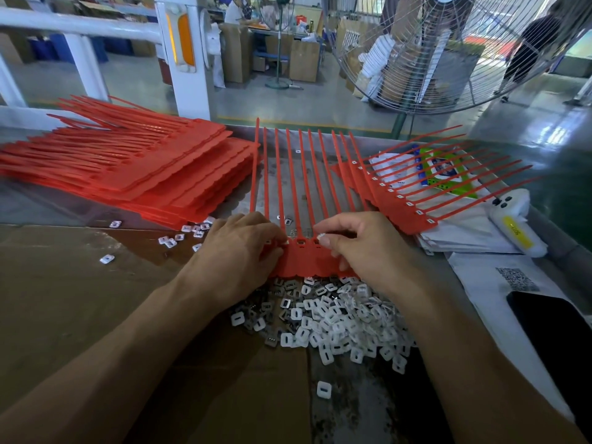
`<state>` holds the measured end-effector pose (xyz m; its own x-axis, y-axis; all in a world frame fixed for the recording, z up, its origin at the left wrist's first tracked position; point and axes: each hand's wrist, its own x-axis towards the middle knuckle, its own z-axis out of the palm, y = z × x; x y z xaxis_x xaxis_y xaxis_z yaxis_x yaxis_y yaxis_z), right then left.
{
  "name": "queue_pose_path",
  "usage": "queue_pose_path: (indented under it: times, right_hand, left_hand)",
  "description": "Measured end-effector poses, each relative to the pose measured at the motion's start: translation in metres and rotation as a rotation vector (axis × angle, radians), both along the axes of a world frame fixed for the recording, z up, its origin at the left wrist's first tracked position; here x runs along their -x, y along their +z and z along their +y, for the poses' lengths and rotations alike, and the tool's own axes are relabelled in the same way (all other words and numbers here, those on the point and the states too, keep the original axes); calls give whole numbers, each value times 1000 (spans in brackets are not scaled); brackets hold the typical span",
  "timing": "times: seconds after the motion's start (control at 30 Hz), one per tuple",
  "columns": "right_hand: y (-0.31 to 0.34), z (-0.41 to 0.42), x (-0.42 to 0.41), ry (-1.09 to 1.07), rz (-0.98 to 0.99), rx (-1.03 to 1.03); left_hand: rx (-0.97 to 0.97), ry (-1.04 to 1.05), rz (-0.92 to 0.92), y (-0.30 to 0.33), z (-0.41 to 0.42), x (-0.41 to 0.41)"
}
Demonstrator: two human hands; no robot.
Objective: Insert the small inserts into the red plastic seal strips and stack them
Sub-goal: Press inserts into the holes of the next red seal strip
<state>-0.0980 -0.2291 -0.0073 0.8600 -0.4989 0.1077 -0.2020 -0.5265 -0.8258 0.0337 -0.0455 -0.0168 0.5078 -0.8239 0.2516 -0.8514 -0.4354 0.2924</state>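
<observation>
Head view: red seal strip sheet flat on counter center, left hand gripping its left edge, right hand pinching a white insert at a slot, loose insert pile just below, stacked strips far left.

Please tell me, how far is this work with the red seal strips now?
Done: one red strip sheet with white inserts fitted lies at right. In hand: the left hand holds the red plastic seal strip sheet; the right hand pinches a small white insert at its sockets. Left: the tall stack of red sheets and a heap of loose white inserts.
</observation>
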Motion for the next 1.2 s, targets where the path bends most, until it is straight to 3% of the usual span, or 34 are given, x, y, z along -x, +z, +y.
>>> queue_pose_path:
  times: [0.33,1.0,1.2]
  right_hand:
    - [-10,9,-18,-80,-84,81]
    - [-11,16,-32,-44,63,237]
    - [-12,13,-30,-15,64,381]
  left_hand:
    - [-1,12,17,1,0,3]
    - [-8,0,56,0,1,4]
    - [-2,-2,44,-1,0,3]
